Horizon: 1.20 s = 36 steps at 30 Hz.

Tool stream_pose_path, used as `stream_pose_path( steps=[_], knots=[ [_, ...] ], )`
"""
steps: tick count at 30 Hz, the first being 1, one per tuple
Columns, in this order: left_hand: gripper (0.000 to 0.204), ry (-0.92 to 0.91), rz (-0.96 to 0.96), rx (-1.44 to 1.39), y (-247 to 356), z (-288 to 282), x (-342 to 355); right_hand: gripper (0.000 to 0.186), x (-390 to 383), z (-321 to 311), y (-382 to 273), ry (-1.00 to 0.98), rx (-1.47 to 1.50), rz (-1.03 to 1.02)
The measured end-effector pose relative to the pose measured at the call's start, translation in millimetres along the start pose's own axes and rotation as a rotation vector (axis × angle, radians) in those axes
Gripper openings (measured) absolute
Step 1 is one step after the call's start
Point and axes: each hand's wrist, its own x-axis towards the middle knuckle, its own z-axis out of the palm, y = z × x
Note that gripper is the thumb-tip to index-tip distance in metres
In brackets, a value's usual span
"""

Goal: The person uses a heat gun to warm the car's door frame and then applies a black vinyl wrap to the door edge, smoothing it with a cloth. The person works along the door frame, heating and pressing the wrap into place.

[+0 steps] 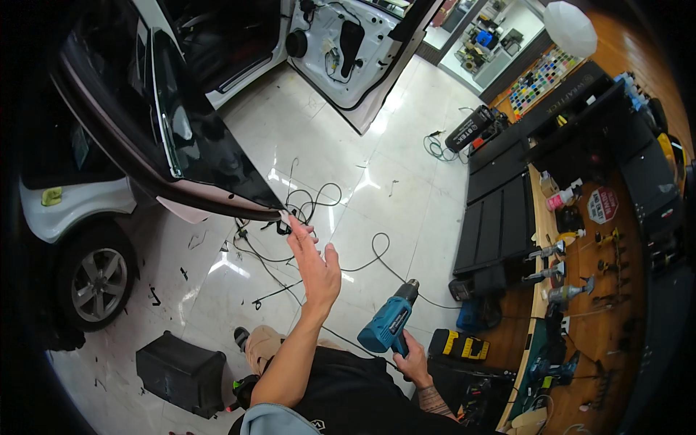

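The pointed lower corner of a car door with dark glass (pixel 206 152) is beside my left hand (pixel 312 268). Its extended fingertips reach that corner and appear to touch it; the thumb stands apart. My right hand (pixel 411 360), lower right, grips a teal heat gun (pixel 384 326) by its handle, with the metal nozzle pointing up and away from me. Black cables (pixel 326 185) lie looped on the tiled floor beneath both hands.
A white car body with wheel (pixel 98 285) is at left, an open stripped door (pixel 344 58) at top. A black box (pixel 177 370) lies lower left. A wooden bench (pixel 536 217) with tools and bottles lines the right. A black cylinder (pixel 467 127) stands near black cabinets (pixel 493 221).
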Motion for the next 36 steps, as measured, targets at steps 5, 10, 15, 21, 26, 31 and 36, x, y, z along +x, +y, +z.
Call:
stream_pose_path(
  steps=[5, 10, 15, 21, 26, 31, 36],
  knots=[
    [0.085, 0.026, 0.000, 0.021, -11.2, 2.0, 11.5, 0.065, 5.5, 4.3, 11.8, 0.046, -0.036, -0.026],
    [0.086, -0.003, -0.007, 0.057, -31.5, 4.7, 9.8, 0.067, 4.7, 4.4, 21.9, 0.014, -0.011, 0.075],
    [0.089, -0.024, -0.122, -0.028, -17.7, 2.0, 12.2, 0.069, 10.8, 1.6, 32.8, -0.021, 0.012, 0.077],
    [0.093, -0.001, -0.088, -0.131, 17.3, -2.6, 17.3, 0.071, 19.6, 0.1, 38.9, -0.015, -0.144, -0.163],
    [0.098, -0.041, -0.011, -0.204, 31.2, -13.7, 17.0, 0.070, 19.5, 1.0, 19.6, -0.080, -0.121, -0.063],
    [0.055, -0.038, -0.471, -0.905, -8.3, -3.5, 8.5, 0.066, 16.2, 0.2, 5.5, -0.090, -0.157, -0.073],
    [0.047, 0.105, -0.730, -1.895, -40.7, 14.9, 40.6, 0.068, 15.2, -6.6, 2.0, -0.113, -0.154, -0.046]
  ],
)
